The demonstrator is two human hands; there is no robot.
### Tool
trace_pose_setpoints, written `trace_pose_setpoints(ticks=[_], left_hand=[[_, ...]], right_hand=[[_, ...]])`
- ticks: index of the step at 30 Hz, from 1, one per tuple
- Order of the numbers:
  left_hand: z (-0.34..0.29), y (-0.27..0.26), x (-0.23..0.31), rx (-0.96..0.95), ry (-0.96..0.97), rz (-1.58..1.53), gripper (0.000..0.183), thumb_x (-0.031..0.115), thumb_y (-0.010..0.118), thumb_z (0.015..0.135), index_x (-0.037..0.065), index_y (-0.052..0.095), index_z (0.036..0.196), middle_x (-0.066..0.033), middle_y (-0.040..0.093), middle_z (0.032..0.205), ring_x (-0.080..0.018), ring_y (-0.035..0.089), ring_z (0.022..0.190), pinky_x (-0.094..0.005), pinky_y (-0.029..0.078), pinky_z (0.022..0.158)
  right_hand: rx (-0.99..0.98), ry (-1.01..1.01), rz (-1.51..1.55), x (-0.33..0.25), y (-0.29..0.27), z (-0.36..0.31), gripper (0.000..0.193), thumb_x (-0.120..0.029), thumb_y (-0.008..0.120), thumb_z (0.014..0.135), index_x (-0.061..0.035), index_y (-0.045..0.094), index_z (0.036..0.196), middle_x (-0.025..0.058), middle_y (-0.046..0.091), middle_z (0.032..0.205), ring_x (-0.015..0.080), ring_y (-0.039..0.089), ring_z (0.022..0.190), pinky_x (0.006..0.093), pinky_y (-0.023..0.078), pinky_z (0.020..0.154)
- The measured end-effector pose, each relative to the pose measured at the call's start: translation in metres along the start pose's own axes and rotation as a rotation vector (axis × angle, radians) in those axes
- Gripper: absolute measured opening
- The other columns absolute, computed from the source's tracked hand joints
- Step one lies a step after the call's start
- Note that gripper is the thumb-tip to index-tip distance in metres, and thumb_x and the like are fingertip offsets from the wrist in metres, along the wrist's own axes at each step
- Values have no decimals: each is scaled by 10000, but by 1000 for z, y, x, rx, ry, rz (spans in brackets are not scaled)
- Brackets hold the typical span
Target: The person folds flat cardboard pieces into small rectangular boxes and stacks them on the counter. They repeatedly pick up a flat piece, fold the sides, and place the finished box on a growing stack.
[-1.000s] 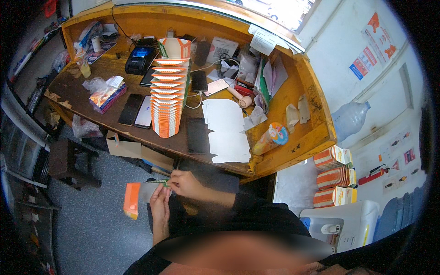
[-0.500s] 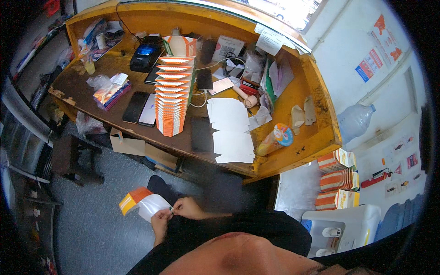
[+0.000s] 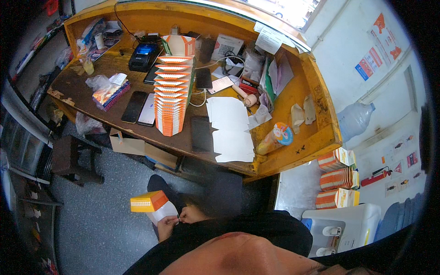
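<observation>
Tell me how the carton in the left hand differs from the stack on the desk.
The carton is a single piece; the stack is many pieces packed together. The carton is held in front of the desk by the left hand; the stack rests on the desktop. The carton shows a yellow face; the stack shows mostly orange and white edges. Both have orange and white parts.

Here in front of the desk (image 3: 71, 87), my left hand (image 3: 167, 223) pinches the orange-and-yellow carton (image 3: 150, 201) at its white end, my right hand (image 3: 192, 214) close beside; nested cartons (image 3: 169, 107) and white card (image 3: 233, 144) sit on the desk.
</observation>
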State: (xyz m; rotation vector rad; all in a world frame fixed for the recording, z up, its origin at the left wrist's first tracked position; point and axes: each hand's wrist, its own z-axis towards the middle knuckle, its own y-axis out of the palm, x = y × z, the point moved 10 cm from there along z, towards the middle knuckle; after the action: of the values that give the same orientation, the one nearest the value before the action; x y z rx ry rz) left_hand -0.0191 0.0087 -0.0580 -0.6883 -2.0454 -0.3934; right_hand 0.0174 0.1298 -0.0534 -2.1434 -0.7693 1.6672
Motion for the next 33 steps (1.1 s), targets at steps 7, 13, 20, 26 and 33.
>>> trace_pose_setpoints(ticks=[7,13,20,26,33], left_hand=[[10,-6,-12,68,58,-162,175,112,676,891,-40,645,970,-35,651,828,-108,581,737,-229,461,687],[19,-8,-25,79,100,-235,197,119,646,916,-42,617,1026,-40,639,874,-107,576,763,-224,454,696],[12,-12,-7,140,135,-284,177,142,629,932,-13,593,1010,-21,612,830,-98,556,750,-210,440,674],[3,-9,59,218,204,-697,160,138,559,972,34,519,1087,-47,585,1018,-120,565,900,-257,445,800],[17,-24,96,122,16,-1095,322,-26,517,927,-28,486,1247,-134,608,1144,-219,625,1034,-269,561,879]], right_hand=[[-44,192,401,-7,-15,-1,185,-181,700,852,-1,726,888,105,694,759,151,662,671,310,510,588],[16,329,653,-2,-23,-1,178,-152,714,842,13,727,906,113,711,795,125,659,693,301,521,622],[87,124,250,-40,-42,3,134,-104,710,830,-28,729,939,78,690,871,181,652,759,305,515,690],[417,-258,158,-99,-78,0,272,-147,684,839,-44,659,1090,128,633,1003,294,624,950,376,500,846],[599,-401,-25,-110,-185,3,821,-222,754,759,-91,345,1458,194,282,1518,354,312,1388,445,285,1129]])
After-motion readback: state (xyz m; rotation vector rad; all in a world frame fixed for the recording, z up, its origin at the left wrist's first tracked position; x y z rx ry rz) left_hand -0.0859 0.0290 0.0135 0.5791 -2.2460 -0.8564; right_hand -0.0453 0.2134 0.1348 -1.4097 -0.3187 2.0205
